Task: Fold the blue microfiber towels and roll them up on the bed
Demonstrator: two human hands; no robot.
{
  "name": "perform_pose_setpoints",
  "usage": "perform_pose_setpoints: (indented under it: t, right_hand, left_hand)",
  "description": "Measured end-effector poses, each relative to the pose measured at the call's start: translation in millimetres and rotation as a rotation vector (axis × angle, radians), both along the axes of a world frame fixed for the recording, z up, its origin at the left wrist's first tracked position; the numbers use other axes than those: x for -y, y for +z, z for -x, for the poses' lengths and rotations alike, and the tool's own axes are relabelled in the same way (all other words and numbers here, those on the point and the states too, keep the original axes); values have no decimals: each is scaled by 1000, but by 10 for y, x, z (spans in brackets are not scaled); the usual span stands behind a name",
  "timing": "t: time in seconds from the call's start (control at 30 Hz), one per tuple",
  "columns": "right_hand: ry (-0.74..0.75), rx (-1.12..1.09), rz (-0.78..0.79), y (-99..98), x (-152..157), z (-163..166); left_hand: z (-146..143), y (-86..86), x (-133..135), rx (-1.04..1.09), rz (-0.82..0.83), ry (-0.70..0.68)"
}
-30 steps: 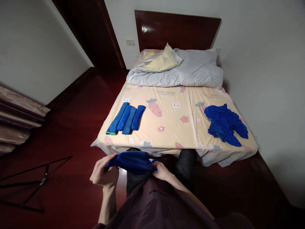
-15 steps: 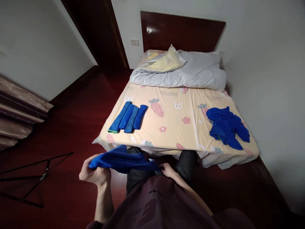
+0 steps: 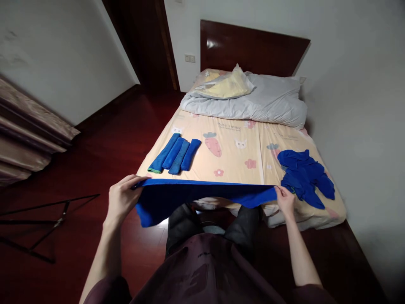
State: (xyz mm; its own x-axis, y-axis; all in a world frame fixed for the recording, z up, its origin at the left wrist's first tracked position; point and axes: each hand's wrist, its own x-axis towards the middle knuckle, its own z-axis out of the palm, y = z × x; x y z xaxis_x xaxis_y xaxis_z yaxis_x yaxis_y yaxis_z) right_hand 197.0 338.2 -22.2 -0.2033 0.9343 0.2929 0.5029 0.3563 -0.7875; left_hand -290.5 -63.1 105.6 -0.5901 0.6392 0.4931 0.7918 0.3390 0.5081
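In the head view, I see a person at the foot of a bed (image 3: 232, 162), and a blue cloth (image 3: 164, 200) is held with two bare hands. The left hand (image 3: 124, 197) has its grip closed on the upper left corner; the fingers lie over the edge, and the thumb seems to be under it. The right hand (image 3: 285, 200) pinches the other end narrowly, between the thumb and the fingertips. So the cloth is between the two grips, wide apart from each other, and its upper edge makes an almost straight line. Below this line the cloth hangs loose: on the left it falls deeper, with a corner pointing down, and toward the right it becomes narrower. It is above the dark trousers (image 3: 182, 226) of the person and in front of the bed's near edge. Whether it touches the bed, I cannot tell.

Beyond the left hand, four folded cloths (image 3: 174, 153), also blue, lie side by side on the bed in long, narrow shapes; one has a green edge. Close beyond the right hand there is a blue pile (image 3: 305, 175), crumpled and without order. Farther away, near the headboard (image 3: 253, 51), a grey quilt (image 3: 275, 99) lies across the bed, with something pale yellow (image 3: 230, 86) on top.
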Motion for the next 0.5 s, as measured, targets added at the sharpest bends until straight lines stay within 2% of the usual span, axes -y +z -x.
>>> perform_pose_setpoints:
  t: [0.1, 0.2, 0.4, 0.5]
  right_hand:
    - [29, 105, -234, 395, -146, -231]
    - [80, 190, -358, 639, -114, -413]
    - [163, 289, -381, 752, 46, -789]
    - [181, 305, -397, 787, 98, -967]
  left_hand:
    - [54, -4, -72, -115, -30, -9]
    - [34, -8, -109, -151, -98, 10]
    - [13, -54, -64, -120, -152, 119]
    - [29, -60, -23, -119, -195, 114]
